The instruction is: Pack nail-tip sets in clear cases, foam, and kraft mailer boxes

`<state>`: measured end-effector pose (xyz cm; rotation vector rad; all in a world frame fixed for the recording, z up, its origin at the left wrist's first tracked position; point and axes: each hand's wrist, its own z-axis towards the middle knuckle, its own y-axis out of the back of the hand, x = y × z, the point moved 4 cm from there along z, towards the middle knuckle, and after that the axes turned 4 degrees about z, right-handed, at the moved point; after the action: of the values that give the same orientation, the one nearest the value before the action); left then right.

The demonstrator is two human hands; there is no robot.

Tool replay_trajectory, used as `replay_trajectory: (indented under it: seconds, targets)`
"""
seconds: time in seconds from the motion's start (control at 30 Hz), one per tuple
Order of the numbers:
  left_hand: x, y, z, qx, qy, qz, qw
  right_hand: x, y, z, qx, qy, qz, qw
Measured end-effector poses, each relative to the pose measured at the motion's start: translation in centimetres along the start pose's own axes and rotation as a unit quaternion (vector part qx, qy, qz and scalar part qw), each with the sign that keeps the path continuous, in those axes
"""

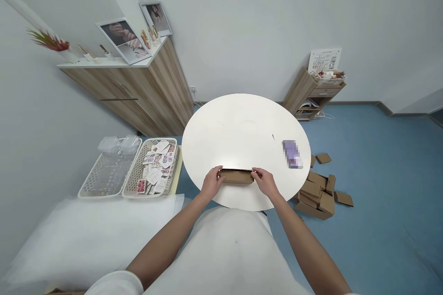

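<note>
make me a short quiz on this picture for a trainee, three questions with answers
1. True or false: the left hand and the right hand hold opposite ends of the brown box.
2. What does the white basket nearest the table hold?
A. red flowers
B. printed cards
C. picture frames
3. Fill the gap: seen from the person's place, the cardboard pile lies off to the ____ of the table.

Key: 1. True. 2. B. 3. right.
</note>
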<state>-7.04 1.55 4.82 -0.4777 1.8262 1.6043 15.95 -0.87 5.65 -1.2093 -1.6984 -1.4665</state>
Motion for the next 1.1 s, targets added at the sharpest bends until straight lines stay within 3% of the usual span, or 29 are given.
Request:
replay_trajectory:
  seconds: [0.2,0.5,0.77,1.1]
  targets:
    - [0.1,0.3,0.0,-0.005,0.013,-0.010,1.000,0.0,-0.3,0.2,0.021,0.056,-0.066,0.996]
    - [0.1,1.8,0.7,0.034,0.085,-0.075,0.993,0.5,-0.3,0.3,0.024,0.079,-0.128,0.988]
    - [0.3,2.0,1.2,0.041,0.070,-0.065,0.995,0.6,-1.0,0.2,0.002,0.126,-0.214,0.969]
    - [1.6,1.1,0.5,0.027,0.070,-0.034,0.997,-0.6,-1.9,-0.6,-0.002,0.138,-0.182,0.974]
